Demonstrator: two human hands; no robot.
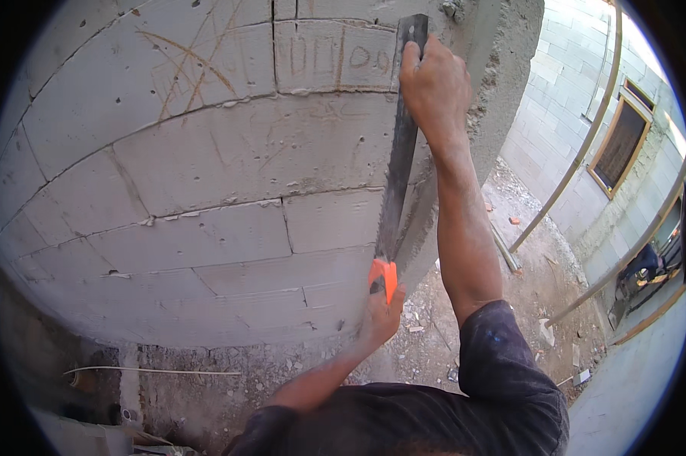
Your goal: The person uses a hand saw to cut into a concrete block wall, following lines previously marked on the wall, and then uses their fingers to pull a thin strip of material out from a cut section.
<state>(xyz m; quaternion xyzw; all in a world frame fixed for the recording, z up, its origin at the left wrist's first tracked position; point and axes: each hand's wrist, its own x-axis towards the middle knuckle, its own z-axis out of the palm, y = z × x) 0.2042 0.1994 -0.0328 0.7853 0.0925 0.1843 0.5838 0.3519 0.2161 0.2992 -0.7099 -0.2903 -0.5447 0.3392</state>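
Nearest to camera: dark sleeves (pixel 510 365) and shoulders are seen at the lower edge; both forearms rise from there toward the wall.
Left hand (pixel 379 313): closed around the orange handle (pixel 385 275) of a long hand saw; the fingers are wrapped at the lower end of the tool, low on the wall corner.
Right hand (pixel 434 87): laid over the upper end of the saw blade (pixel 398 163), fingers curled over its far edge, palm pressed against it near the top of the corner.
Saw position: the dark blade is held nearly upright, slightly tilted, along the outer corner of the block wall (pixel 206 190), touching it for most of its length.
Wall: pale aerated blocks with mortar joints are seen; scratched marks show on the upper blocks.
Wall edge: a rough grey mortar coat (pixel 502 83) covers the side face just right of the blade.
Ground: rubble-strewn dirt (pixel 533 281) lies below, with a thin pale cord (pixel 153 371) at lower left.
Right background: leaning metal poles (pixel 586 152) and a second block wall with a window opening (pixel 620 144) are visible, well apart from the hands.
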